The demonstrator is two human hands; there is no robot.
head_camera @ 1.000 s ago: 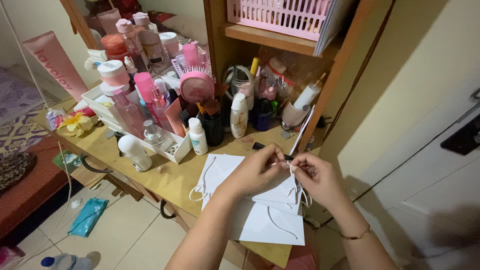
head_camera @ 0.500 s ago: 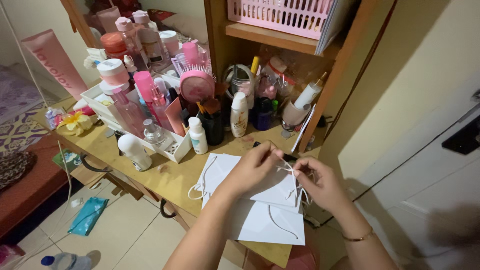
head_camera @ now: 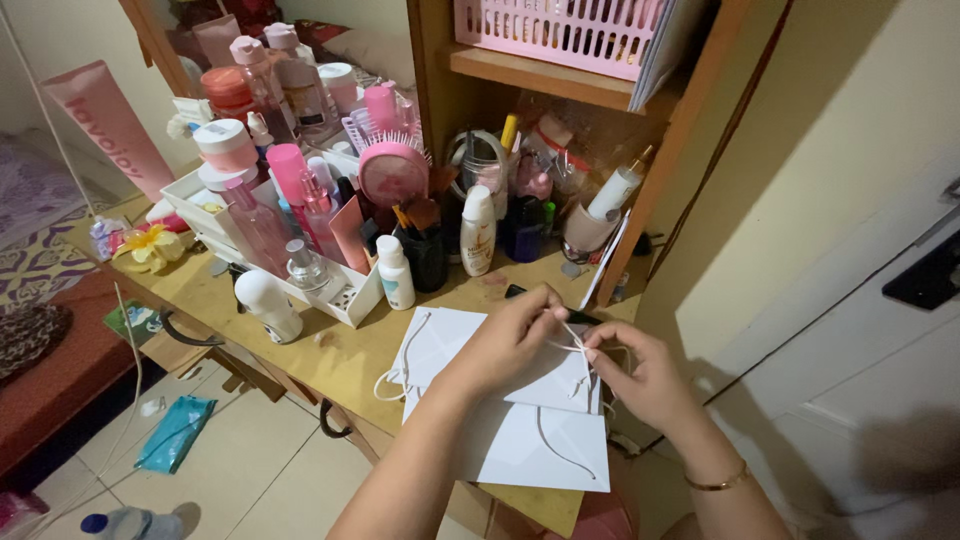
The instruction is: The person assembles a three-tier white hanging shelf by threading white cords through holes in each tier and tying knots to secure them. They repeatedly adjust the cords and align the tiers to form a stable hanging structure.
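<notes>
Compared with the view a second earlier, the hands have shifted slightly toward the centre of the white paper bags and drawn closer together, while the objects on the desk have stayed where they were. The left hand and the right hand meet over the upper white paper bag, fingertips nearly touching, each pinching a strand of the white cord handle. The cord crosses between the two pinches and appears to form a small knot or loop, though it is too thin in this view to be certain. A second white paper bag lies flat beneath the first, overhanging the front edge of the wooden desk; its own cord trails across its face.

The step in hand is judged to be the tying or adjusting of the cord handle at the bag's top edge. The next move would call for fine two-handed tension: both pinches kept firm while the strands are drawn apart or fed through, with the bag held flat so it does not slide toward the desk edge.

Behind the bags stand a white lotion bottle, a small white bottle, and a white organiser tray crowded with pink bottles and a pink hairbrush. A pink basket sits on the shelf above.
</notes>
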